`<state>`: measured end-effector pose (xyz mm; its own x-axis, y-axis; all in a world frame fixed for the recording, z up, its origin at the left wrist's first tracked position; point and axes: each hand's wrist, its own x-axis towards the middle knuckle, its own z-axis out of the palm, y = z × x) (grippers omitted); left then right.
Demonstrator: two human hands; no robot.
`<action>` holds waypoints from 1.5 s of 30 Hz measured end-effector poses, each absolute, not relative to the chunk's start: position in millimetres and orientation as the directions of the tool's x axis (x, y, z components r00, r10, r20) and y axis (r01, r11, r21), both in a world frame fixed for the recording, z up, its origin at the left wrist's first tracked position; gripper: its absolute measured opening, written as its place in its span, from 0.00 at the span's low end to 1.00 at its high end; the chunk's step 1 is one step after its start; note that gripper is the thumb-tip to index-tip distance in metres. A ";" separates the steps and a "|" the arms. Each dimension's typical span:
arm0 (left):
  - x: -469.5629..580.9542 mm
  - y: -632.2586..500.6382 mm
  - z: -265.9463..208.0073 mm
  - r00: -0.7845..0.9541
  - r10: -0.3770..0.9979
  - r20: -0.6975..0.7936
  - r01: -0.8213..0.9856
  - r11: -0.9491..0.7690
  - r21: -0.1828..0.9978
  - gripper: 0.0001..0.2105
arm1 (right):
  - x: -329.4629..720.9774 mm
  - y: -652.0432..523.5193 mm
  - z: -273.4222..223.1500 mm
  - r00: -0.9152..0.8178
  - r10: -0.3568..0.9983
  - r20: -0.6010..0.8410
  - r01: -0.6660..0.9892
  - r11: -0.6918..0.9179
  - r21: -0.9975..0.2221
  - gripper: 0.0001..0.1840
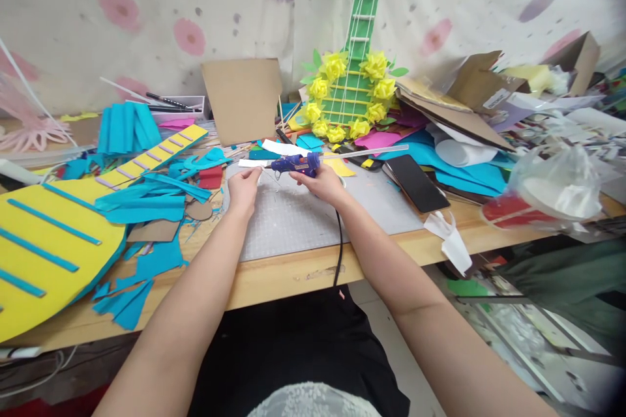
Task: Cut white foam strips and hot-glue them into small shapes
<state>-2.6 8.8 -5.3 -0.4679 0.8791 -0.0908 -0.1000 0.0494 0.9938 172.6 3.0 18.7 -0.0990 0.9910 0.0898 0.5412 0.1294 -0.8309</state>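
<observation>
My right hand (323, 184) grips a blue hot glue gun (292, 164), its nozzle pointing left. A long translucent glue stick (372, 151) sticks out of its back end, and a black cord (340, 247) hangs down over the table edge. At the nozzle tip, my left hand (246, 187) is closed in a pinch; what lies between its fingertips is too small to make out. Both hands are above a grey cutting mat (278, 228). Beyond them stands a green paper guitar (359, 32) ringed with yellow paper flowers (335, 66).
A yellow guitar shape with blue strips (53, 241) lies on the left among blue paper scraps (147, 199). Brown cardboard (242, 101) leans behind the mat. On the right are a phone (415, 182), a bagged red cup (518, 212) and piled cardboard (454, 114).
</observation>
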 end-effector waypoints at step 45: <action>0.1 7.6 -3.7 -0.462 0.885 -0.063 -0.031 0.055 0.998 0.07 | 169.9 4.7 18.0 -0.121 0.980 0.161 0.594 0.201 -0.779 0.22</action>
<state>0.1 7.6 -3.7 -0.4622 0.8845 -0.0630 -0.0315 0.0546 0.9980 169.9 4.7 18.0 -0.1214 0.9795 0.1606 0.5943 0.2013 -0.7786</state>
